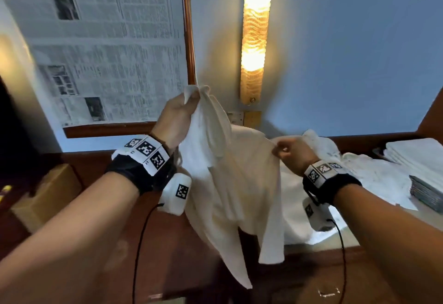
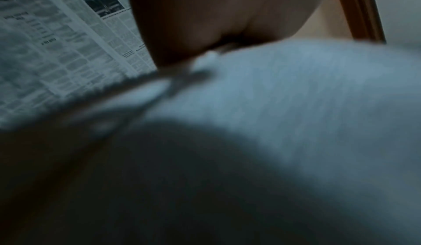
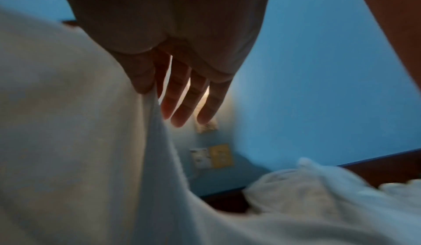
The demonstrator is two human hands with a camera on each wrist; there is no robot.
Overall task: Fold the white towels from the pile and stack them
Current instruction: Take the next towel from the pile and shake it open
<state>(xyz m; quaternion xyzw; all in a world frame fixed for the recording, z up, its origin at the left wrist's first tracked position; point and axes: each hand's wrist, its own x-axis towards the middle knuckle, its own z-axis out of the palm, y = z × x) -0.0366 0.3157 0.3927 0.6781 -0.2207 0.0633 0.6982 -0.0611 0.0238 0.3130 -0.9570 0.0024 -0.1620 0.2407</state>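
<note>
**Towel held in the air by both hands**

My left hand (image 1: 176, 116) grips a bunched corner of the white towel (image 1: 230, 183), raised high. My right hand (image 1: 291, 151) pinches the towel's edge between thumb and forefinger; the other fingers (image 3: 180, 105) extend straight. The towel hangs above the wooden counter (image 1: 182, 243). The unfolded pile (image 1: 354, 174) lies just right; the folded stack (image 1: 417, 155) at far right.

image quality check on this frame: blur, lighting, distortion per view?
Head: wide-angle bending at the edges, wall lamp blown out, left hand and held towel fairly sharp. Left wrist: dim, heavy motion blur, towel smeared, grip unreadable. Right wrist: soft, backlit, right hand dark, thumb pinching the towel.
</note>
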